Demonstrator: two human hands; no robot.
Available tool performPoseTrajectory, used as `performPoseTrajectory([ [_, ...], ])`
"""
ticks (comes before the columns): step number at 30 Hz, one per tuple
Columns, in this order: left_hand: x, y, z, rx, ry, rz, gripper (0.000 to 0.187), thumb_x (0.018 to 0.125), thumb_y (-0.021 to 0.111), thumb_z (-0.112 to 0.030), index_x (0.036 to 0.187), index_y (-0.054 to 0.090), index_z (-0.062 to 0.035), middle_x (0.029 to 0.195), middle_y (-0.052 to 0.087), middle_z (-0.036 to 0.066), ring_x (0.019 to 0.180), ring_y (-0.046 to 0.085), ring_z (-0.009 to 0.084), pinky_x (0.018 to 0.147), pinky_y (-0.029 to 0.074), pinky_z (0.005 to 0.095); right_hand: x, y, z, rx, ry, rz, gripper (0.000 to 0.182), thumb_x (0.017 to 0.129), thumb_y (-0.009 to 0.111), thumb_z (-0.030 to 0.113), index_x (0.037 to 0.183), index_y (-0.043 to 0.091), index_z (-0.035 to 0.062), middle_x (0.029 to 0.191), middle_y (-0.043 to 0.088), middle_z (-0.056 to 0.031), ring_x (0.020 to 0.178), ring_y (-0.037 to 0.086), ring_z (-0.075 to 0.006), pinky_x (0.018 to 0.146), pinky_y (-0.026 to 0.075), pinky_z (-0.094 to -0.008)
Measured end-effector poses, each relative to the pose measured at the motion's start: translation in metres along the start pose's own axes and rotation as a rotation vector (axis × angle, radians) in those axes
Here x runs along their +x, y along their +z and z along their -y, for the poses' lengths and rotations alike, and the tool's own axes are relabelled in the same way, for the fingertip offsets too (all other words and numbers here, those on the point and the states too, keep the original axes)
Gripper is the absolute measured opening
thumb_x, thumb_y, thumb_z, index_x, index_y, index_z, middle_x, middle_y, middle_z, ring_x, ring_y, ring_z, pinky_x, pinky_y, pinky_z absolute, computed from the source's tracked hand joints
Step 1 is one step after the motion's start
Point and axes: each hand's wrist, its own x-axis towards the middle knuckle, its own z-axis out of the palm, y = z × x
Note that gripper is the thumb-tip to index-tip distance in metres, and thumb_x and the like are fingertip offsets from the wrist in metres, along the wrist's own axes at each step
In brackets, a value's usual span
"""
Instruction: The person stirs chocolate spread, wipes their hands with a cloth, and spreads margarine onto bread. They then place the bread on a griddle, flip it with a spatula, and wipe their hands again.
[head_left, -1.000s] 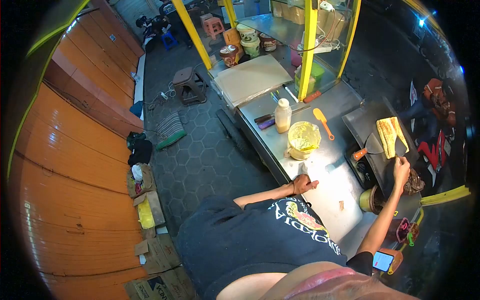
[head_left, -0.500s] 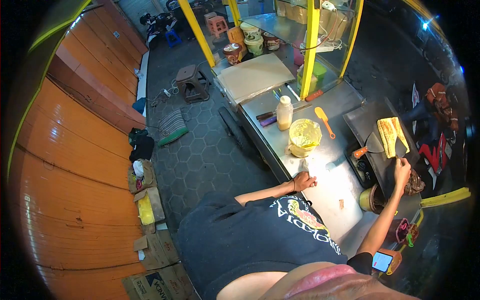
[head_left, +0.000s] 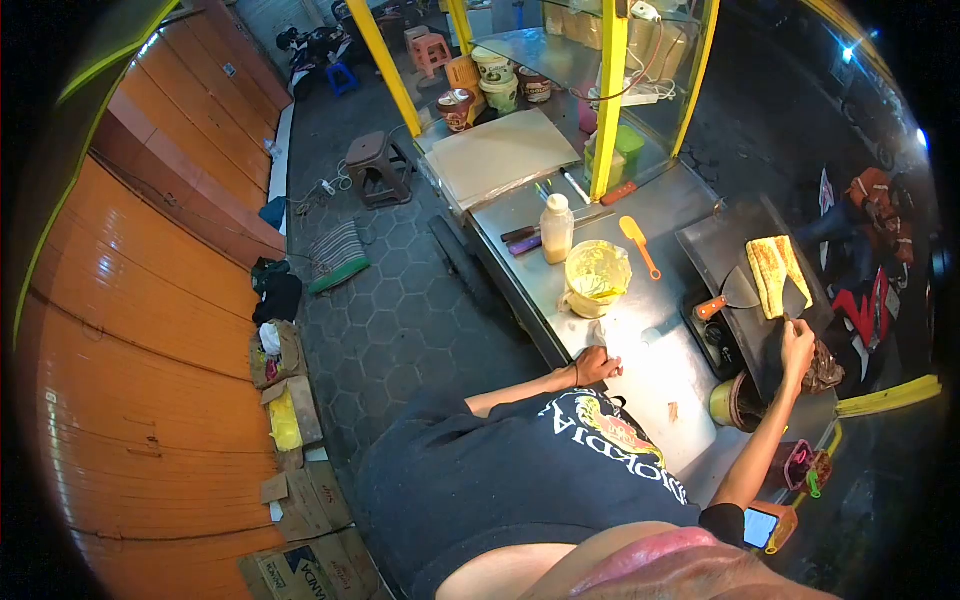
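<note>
My right hand point(head_left: 797, 350) is closed around the end of a thin dark utensil, whose far part meets the lower edge of the toasted bread point(head_left: 768, 275). The browned bread lies on a dark flat griddle point(head_left: 716, 245), with a second piece angled off its right side. A scraper point(head_left: 738, 290) with an orange-brown handle rests on the griddle left of the bread. My left hand point(head_left: 597, 367) is curled closed at the counter's near edge, below a pitcher point(head_left: 597, 280) smeared with yellow batter. Whether it holds anything is hidden.
On the metal counter point(head_left: 600, 225) are a squeeze bottle point(head_left: 557, 230), an orange spatula point(head_left: 640, 247) and several knives. Yellow posts point(head_left: 610, 100) frame a glass case. A small pail point(head_left: 732, 400) stands below the griddle; a phone point(head_left: 760, 527) is at the lower right. A stool point(head_left: 377, 165) stands on the paving.
The view has shifted slightly, so everything sits a little further left. My right hand stays at the bread's lower edge and my left hand stays at the counter edge.
</note>
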Motion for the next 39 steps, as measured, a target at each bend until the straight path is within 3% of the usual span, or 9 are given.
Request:
performPoseTrajectory([
  [8, 0.001, -0.002, -0.009, 0.021, -0.080, 0.050, 0.026, 0.092, 0.051, -0.021, 0.085, 0.068, -0.0031, 0.071, 0.068, 0.009, 0.063, 0.065, 0.0181, 0.063, 0.052, 0.0337, 0.004, 0.006, -0.014, 0.032, -0.149, -0.018, 0.032, 0.089, 0.059, 0.033, 0.102, 0.068, 0.0055, 0.098, 0.068, -0.0210, 0.094, 0.065, -0.0392, 0.079, 0.049, -0.0453],
  [12, 0.014, -0.006, -0.009, 0.028, -0.163, 0.273, 0.040, 0.097, 0.049, -0.036, 0.095, 0.069, -0.0020, 0.078, 0.071, 0.010, 0.072, 0.066, 0.0172, 0.072, 0.052, 0.0329, 0.002, 0.006, -0.024, -0.001, -0.179, -0.053, 0.033, 0.087, 0.063, 0.035, 0.098, 0.067, 0.0040, 0.095, 0.068, -0.0195, 0.091, 0.065, -0.0389, 0.076, 0.050, -0.0438],
  [14, 0.023, -0.015, -0.030, -0.040, -0.315, 0.564, 0.039, 0.101, 0.045, -0.033, 0.109, 0.065, -0.0009, 0.091, 0.071, 0.006, 0.076, 0.065, 0.0133, 0.074, 0.052, 0.0273, 0.010, 0.003, -0.043, 0.161, -0.172, -0.024, 0.033, 0.085, 0.065, 0.036, 0.102, 0.070, 0.0073, 0.095, 0.070, -0.0165, 0.086, 0.069, -0.0318, 0.077, 0.051, -0.0404],
  [18, 0.042, -0.019, -0.077, -0.179, -0.447, 0.813, 0.040, 0.103, 0.043, -0.035, 0.113, 0.063, -0.0018, 0.093, 0.070, 0.009, 0.076, 0.065, 0.0119, 0.068, 0.053, 0.0250, 0.009, -0.013, -0.056, 0.588, 0.148, -0.032, 0.032, 0.085, 0.067, 0.032, 0.104, 0.070, 0.0062, 0.083, 0.071, -0.0060, 0.053, 0.054, -0.0080, 0.041, 0.042, -0.0246],
  [23, 0.078, 0.010, -0.122, -0.661, -0.452, 0.359, 0.060, 0.100, 0.042, -0.051, 0.133, 0.045, -0.0011, 0.107, 0.067, 0.015, 0.079, 0.065, 0.0164, 0.066, 0.052, 0.0267, 0.012, -0.014, -0.072, 1.078, 0.340, 0.202, 0.026, 0.092, 0.059, 0.026, 0.110, 0.066, 0.0079, 0.074, 0.066, -0.0057, 0.042, 0.044, -0.0049, 0.045, 0.043, -0.0225],
  [27, 0.126, 0.028, -0.111, -0.944, -0.588, 0.198, 0.088, 0.084, 0.048, -0.074, 0.139, 0.033, -0.0071, 0.111, 0.066, 0.017, 0.081, 0.066, 0.0186, 0.069, 0.052, 0.0319, 0.022, -0.025, -0.070, 1.059, 0.265, -0.047, 0.027, 0.092, 0.060, 0.025, 0.109, 0.068, 0.0066, 0.071, 0.066, -0.0056, 0.045, 0.049, -0.0060, 0.044, 0.046, -0.0235],
  [32, 0.168, 0.033, -0.103, -1.005, -0.554, 0.400, 0.061, 0.089, 0.047, -0.068, 0.107, 0.060, -0.0113, 0.073, 0.057, -0.002, 0.054, 0.044, 0.0084, 0.051, 0.034, 0.0235, 0.063, 0.006, -0.099, 0.794, 0.072, -0.285, 0.018, 0.096, 0.055, 0.020, 0.106, 0.065, 0.0085, 0.068, 0.060, -0.0017, 0.047, 0.049, -0.0054, 0.040, 0.038, -0.0208],
  [35, 0.173, 0.028, -0.117, -0.868, -0.577, 0.374, 0.050, 0.092, 0.050, -0.059, 0.096, 0.060, -0.0102, 0.067, 0.048, -0.006, 0.048, 0.033, 0.0050, 0.046, 0.025, 0.0219, 0.056, 0.006, -0.087, 0.227, -0.148, -0.373, 0.024, 0.091, 0.055, 0.012, 0.114, 0.063, 0.0088, 0.081, 0.067, -0.0125, 0.073, 0.066, -0.0264, 0.069, 0.052, -0.0375],
  [39, 0.172, 0.001, -0.147, -0.495, -0.372, 0.292, 0.049, 0.092, 0.052, -0.057, 0.090, 0.060, -0.0086, 0.059, 0.043, -0.007, 0.049, 0.034, 0.0030, 0.045, 0.027, 0.0197, 0.011, -0.023, -0.052, 0.024, -0.358, -0.139, 0.029, 0.090, 0.051, 0.004, 0.117, 0.062, 0.0070, 0.113, 0.066, -0.0172, 0.106, 0.062, -0.0335, 0.090, 0.048, -0.0389],
])
